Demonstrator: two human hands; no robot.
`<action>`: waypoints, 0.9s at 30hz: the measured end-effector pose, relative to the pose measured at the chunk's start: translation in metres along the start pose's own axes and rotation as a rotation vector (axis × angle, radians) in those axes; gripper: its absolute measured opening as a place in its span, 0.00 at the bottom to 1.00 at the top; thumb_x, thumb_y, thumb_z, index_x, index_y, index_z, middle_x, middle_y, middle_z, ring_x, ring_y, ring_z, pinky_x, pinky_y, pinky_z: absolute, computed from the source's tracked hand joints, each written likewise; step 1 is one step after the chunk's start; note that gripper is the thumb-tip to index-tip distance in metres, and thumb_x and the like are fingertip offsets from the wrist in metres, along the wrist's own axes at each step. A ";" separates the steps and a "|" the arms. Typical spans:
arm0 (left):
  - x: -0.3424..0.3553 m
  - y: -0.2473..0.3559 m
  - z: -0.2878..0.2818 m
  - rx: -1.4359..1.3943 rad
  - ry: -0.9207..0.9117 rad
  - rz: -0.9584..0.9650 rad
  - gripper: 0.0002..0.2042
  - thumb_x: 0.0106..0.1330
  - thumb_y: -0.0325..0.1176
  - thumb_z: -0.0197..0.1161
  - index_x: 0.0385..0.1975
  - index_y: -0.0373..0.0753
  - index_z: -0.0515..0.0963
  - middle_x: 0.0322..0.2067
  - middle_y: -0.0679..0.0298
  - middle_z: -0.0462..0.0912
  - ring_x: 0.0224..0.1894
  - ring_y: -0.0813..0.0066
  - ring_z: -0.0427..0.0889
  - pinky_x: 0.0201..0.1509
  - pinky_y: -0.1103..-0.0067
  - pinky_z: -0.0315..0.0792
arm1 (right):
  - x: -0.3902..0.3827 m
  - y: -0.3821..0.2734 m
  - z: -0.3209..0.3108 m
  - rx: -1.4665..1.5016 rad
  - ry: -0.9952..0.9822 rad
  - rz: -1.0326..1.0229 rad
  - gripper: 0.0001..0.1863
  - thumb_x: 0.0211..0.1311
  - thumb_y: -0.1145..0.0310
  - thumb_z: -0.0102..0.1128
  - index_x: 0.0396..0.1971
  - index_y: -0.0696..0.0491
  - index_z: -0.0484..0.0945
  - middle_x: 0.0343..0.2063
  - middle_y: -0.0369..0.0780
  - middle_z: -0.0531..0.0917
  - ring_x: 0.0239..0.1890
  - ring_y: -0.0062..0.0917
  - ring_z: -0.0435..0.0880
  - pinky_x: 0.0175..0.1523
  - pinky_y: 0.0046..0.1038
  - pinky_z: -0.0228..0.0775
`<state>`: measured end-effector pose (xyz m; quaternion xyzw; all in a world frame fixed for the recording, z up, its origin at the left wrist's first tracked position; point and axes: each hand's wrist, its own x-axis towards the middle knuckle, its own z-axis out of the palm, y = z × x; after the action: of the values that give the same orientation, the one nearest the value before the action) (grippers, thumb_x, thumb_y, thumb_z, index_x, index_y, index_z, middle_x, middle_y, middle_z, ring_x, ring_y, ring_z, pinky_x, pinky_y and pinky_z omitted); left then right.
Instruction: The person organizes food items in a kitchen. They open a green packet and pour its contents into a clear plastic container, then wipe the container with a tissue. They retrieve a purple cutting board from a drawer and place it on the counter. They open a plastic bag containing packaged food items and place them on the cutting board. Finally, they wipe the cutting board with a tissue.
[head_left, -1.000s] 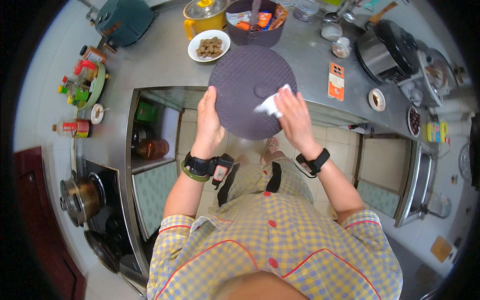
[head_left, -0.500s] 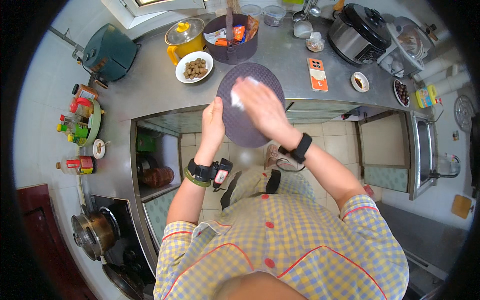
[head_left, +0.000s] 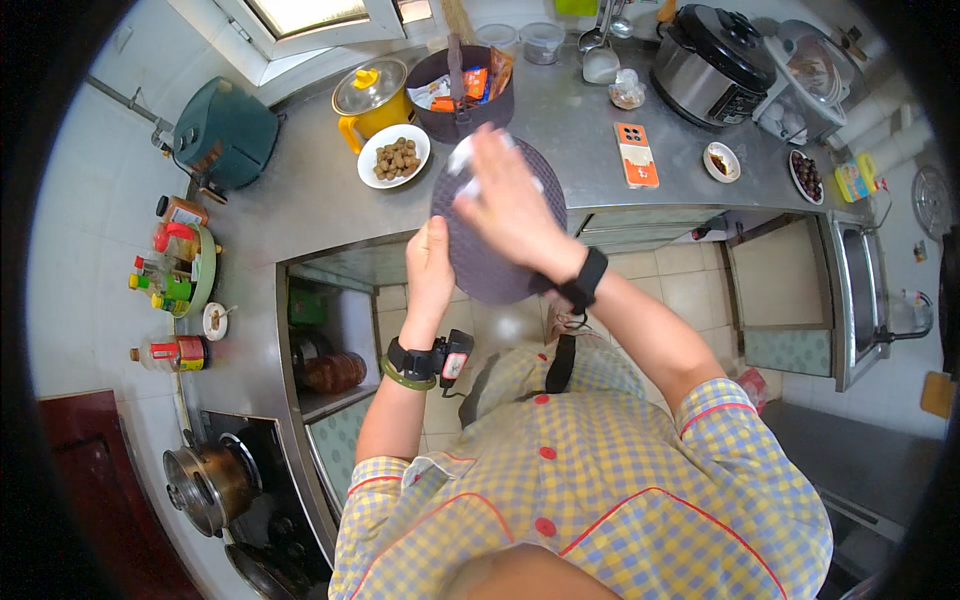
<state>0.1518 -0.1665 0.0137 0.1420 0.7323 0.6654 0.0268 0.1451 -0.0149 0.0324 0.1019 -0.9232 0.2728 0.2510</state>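
Observation:
My left hand point(head_left: 430, 262) grips the left rim of a round, dark purple lid-like disc point(head_left: 490, 265) with a woven texture, its thumb on the top face. The disc is held in front of the counter edge, over the floor. My right hand point(head_left: 515, 210), blurred by motion, presses a white tissue point(head_left: 462, 157) against the disc's upper part; the fingers hide most of the tissue. Just beyond the disc stands a matching dark purple basket point(head_left: 490, 112) with a handle, holding small colourful packets. A white bowl of brown nuts point(head_left: 397, 160) sits to the left of the disc.
On the counter point(head_left: 330, 205) are a yellow pot point(head_left: 375, 112), an orange and white phone point(head_left: 637, 156), a small sauce dish point(head_left: 720, 161) and a pressure cooker point(head_left: 712, 66). Bottles point(head_left: 175, 245) and a stove with a pot point(head_left: 210, 490) are at left. A sink point(head_left: 862, 290) lies at right.
My right hand has slid up toward the disc's far left edge with the tissue. The disc has tilted slightly and my left hand stays on its rim. The whole view has shifted a little.

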 end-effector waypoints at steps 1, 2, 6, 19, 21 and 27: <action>0.006 -0.009 -0.007 -0.055 0.022 -0.004 0.22 0.72 0.46 0.40 0.33 0.31 0.74 0.30 0.68 0.76 0.33 0.83 0.69 0.40 0.81 0.66 | -0.008 -0.016 -0.002 0.037 -0.069 -0.126 0.39 0.55 0.58 0.54 0.61 0.64 0.52 0.62 0.56 0.53 0.67 0.45 0.49 0.68 0.41 0.40; 0.009 -0.006 0.000 -0.244 0.114 0.016 0.22 0.72 0.46 0.40 0.36 0.31 0.74 0.32 0.67 0.76 0.35 0.82 0.70 0.42 0.82 0.66 | -0.022 -0.027 0.000 0.075 -0.123 -0.239 0.40 0.53 0.57 0.56 0.61 0.64 0.53 0.63 0.54 0.54 0.66 0.44 0.50 0.69 0.40 0.41; 0.002 -0.003 -0.005 -0.115 0.071 -0.009 0.23 0.72 0.46 0.40 0.37 0.30 0.74 0.33 0.67 0.76 0.37 0.82 0.70 0.43 0.82 0.66 | -0.016 -0.022 -0.005 0.047 -0.122 -0.097 0.42 0.53 0.55 0.56 0.62 0.64 0.51 0.64 0.53 0.52 0.67 0.41 0.49 0.69 0.40 0.39; 0.000 0.017 -0.017 -0.552 0.315 -0.089 0.25 0.70 0.50 0.41 0.44 0.29 0.70 0.43 0.57 0.76 0.43 0.72 0.76 0.47 0.77 0.70 | -0.078 -0.021 -0.017 -0.035 -0.407 -0.491 0.44 0.47 0.49 0.61 0.61 0.57 0.57 0.63 0.45 0.58 0.66 0.35 0.53 0.68 0.40 0.42; -0.003 0.015 -0.022 -0.593 0.278 -0.076 0.26 0.70 0.49 0.42 0.49 0.28 0.68 0.48 0.55 0.75 0.47 0.68 0.75 0.53 0.74 0.69 | -0.079 -0.003 -0.020 -0.096 -0.366 -0.415 0.43 0.47 0.52 0.63 0.61 0.56 0.57 0.63 0.46 0.57 0.67 0.35 0.52 0.69 0.40 0.41; -0.007 0.014 -0.023 -0.574 0.206 -0.060 0.25 0.70 0.48 0.42 0.51 0.28 0.66 0.50 0.54 0.73 0.50 0.65 0.74 0.53 0.72 0.69 | -0.029 0.028 -0.016 -0.095 0.052 0.005 0.39 0.53 0.59 0.56 0.62 0.62 0.52 0.63 0.54 0.53 0.67 0.43 0.48 0.69 0.41 0.36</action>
<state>0.1561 -0.1894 0.0288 0.0387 0.5172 0.8549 0.0113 0.1673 0.0188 0.0155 0.0805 -0.9284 0.2318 0.2789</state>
